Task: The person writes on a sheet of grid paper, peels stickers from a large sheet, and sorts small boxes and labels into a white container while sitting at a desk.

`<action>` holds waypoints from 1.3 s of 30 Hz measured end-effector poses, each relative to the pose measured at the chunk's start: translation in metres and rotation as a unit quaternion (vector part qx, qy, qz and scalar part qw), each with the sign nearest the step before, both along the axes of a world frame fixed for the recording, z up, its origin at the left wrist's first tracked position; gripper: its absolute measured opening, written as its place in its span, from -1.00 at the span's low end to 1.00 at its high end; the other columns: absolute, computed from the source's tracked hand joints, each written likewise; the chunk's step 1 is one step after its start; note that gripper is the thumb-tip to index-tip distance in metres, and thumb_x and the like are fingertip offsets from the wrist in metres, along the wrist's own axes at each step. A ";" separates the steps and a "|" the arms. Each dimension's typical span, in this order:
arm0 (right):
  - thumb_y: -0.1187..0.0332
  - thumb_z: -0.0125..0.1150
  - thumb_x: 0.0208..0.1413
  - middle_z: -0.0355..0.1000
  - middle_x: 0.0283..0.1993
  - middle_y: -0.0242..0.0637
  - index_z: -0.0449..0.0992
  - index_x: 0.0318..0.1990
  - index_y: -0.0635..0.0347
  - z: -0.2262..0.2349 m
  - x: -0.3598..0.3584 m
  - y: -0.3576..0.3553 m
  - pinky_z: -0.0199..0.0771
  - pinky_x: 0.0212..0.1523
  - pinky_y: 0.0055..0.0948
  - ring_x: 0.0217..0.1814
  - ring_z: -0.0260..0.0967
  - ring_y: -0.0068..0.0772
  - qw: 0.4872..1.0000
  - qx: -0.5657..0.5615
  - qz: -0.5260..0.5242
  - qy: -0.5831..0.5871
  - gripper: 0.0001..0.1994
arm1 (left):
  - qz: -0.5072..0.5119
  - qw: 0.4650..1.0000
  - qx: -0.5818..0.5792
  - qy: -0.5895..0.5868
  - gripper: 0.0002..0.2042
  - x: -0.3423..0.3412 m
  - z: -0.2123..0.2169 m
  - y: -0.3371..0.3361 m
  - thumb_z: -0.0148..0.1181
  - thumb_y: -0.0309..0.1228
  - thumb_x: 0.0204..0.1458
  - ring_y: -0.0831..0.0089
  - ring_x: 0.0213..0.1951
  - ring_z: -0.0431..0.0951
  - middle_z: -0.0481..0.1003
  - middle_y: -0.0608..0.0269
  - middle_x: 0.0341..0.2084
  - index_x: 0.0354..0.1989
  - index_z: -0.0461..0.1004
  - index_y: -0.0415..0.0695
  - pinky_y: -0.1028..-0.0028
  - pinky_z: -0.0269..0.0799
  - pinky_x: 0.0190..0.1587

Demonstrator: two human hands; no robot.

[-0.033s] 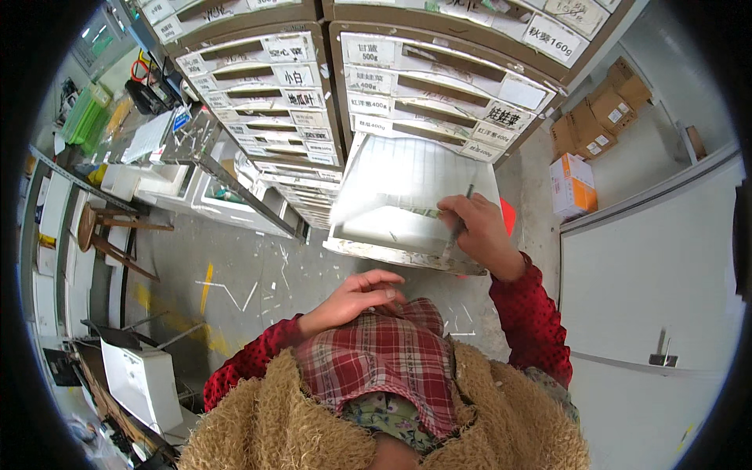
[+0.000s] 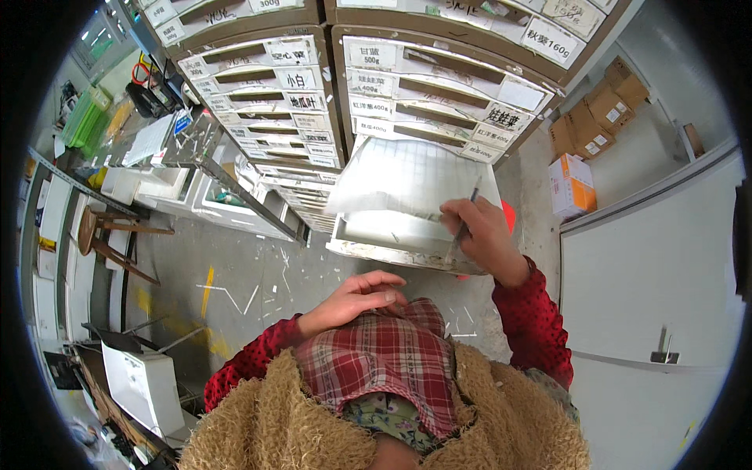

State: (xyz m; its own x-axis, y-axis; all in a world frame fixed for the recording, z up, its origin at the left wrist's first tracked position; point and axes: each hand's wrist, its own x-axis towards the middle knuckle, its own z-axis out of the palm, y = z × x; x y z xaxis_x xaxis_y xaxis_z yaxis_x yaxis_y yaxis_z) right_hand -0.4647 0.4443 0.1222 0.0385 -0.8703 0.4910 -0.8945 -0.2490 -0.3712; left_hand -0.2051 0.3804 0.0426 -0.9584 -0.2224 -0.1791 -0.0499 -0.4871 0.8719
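My right hand [image 2: 489, 239] is closed around a slim dark pen [image 2: 475, 190] over an opened white drawer [image 2: 376, 252]. The fingertips also meet the near right edge of a pale, shiny sheet [image 2: 399, 176], which bulges up in the drawer. Whether they pinch that edge is hard to tell. Toward its near left corner the sheet is smeared by motion. My left hand [image 2: 356, 301] rests against the red plaid apron [image 2: 376, 345], its fingers loosely stretched and holding nothing.
Labelled drawers [image 2: 423, 82] rise above the opened one, with another drawer column [image 2: 266, 86] to the left. Cardboard boxes [image 2: 591, 117] and an orange-white box [image 2: 572, 186] stand at the right near a white cabinet [image 2: 650, 274]. A wooden stool [image 2: 98, 227] is far left.
The sheet's near edge has lifted and swung, and the sheet now bulges more. My right hand has shifted slightly right with the pen. My left hand stays put.
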 end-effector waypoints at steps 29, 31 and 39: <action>0.61 0.10 -0.08 0.41 -0.50 -0.30 0.39 -0.46 0.12 -0.083 0.140 0.069 0.31 -0.37 -0.39 -0.46 0.39 -0.29 0.966 -0.077 -0.241 -0.060 -0.88 | 0.477 0.775 -0.404 -0.095 -0.88 0.253 0.100 -0.116 0.16 -0.49 0.12 0.79 -0.54 0.15 0.32 0.62 -0.62 -0.41 0.52 -0.27 0.67 0.03 -0.50; 0.57 0.18 -0.09 0.42 -0.51 -0.30 0.43 -0.44 0.10 -0.083 0.124 0.049 0.26 -0.38 -0.36 -0.45 0.40 -0.22 0.966 -0.105 -0.228 0.062 -0.89 | 0.490 0.757 -0.415 -0.120 -0.88 0.274 0.098 -0.111 0.16 -0.50 0.12 0.77 -0.50 0.12 0.28 0.64 -0.60 -0.41 0.49 -0.29 0.65 0.03 -0.48; 0.46 0.21 0.02 0.41 -0.48 -0.13 0.41 -0.40 0.17 -0.084 0.037 -0.046 0.20 -0.30 -0.21 -0.39 0.32 0.01 0.974 -0.055 -0.207 0.068 -0.92 | 0.485 0.634 -0.558 -0.226 -0.84 0.314 0.086 -0.089 0.13 -0.66 -0.10 0.45 -0.56 0.37 0.40 0.16 -0.61 -0.29 0.52 -0.31 0.50 0.26 -0.46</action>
